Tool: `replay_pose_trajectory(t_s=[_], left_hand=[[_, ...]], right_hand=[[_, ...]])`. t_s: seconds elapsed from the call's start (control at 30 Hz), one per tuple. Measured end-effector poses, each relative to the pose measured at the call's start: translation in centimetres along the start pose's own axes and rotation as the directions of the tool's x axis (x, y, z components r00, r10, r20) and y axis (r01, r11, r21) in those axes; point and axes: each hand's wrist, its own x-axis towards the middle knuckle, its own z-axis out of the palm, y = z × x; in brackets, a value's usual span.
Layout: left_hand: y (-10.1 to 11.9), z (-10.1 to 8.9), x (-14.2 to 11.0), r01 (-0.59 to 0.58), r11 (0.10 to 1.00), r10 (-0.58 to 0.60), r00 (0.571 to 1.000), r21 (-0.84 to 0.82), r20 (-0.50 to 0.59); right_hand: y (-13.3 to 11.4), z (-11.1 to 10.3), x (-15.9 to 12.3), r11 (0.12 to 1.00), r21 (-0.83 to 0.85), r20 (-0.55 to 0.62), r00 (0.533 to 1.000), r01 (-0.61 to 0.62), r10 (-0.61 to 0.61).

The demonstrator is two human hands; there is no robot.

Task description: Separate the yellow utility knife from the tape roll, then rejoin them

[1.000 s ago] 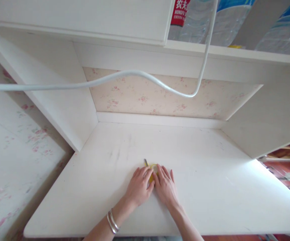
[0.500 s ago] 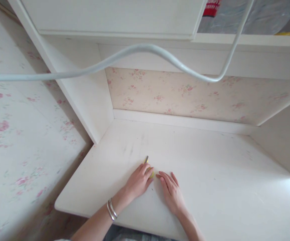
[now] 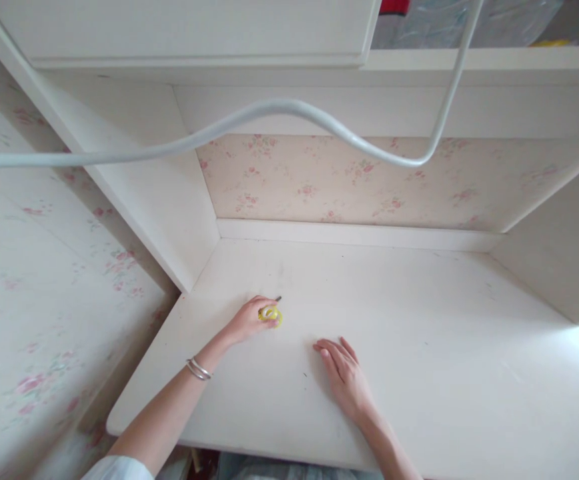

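Note:
My left hand [image 3: 249, 319] is closed around a small yellow round object [image 3: 271, 315] with a dark tip sticking out past it, resting on the white desk [image 3: 419, 347] toward its left side. Silver bangles [image 3: 198, 369] circle that wrist. My right hand [image 3: 343, 375] lies flat on the desk with its fingers stretched out and holds nothing, a hand's width to the right of the yellow object.
A white cable [image 3: 249, 120] hangs across the view in front of the floral back wall [image 3: 349, 177]. A white side panel [image 3: 159, 200] closes the desk on the left. A shelf [image 3: 469, 60] above carries plastic-wrapped bottles.
My left hand has slid the yellow object away to the left and farther back. My right hand let go of it and stayed flat on the desk.

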Motion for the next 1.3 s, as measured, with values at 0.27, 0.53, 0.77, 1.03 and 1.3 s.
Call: replay_pose_trajectory(t_s=[0.27, 0.53, 0.77, 1.03, 1.3], left_hand=[[-1.7, -1.8, 3.5, 0.031, 0.977, -0.002, 0.991, 0.213, -0.136], [-2.2, -1.5, 4.4, -0.066, 0.964, 0.074, 0.997, 0.257, -0.023], [-0.9, -2.2, 2.2, -0.169, 0.936, 0.161, 0.986, 0.309, 0.051], [-0.9, -1.1, 1.6, -0.242, 0.920, 0.187, 0.963, 0.309, 0.195], [-1.1, -1.0, 2.0, -0.181, 0.922, 0.075, 0.951, 0.342, 0.300]], right_hand=[[-0.3, 0.0, 0.1, 1.000, -0.007, -0.015, 1.000, -0.009, 0.009], [-0.8, -0.4, 0.0, 1.000, -0.018, -0.014, 1.000, -0.003, 0.003], [-0.6, -0.4, 0.2, 1.000, -0.007, -0.028, 1.000, 0.001, -0.001], [-0.5, -0.2, 0.1, 1.000, 0.013, -0.015, 1.000, -0.013, 0.013], [-0.4, -0.2, 0.0, 1.000, 0.022, -0.019, 1.000, -0.001, 0.001]])
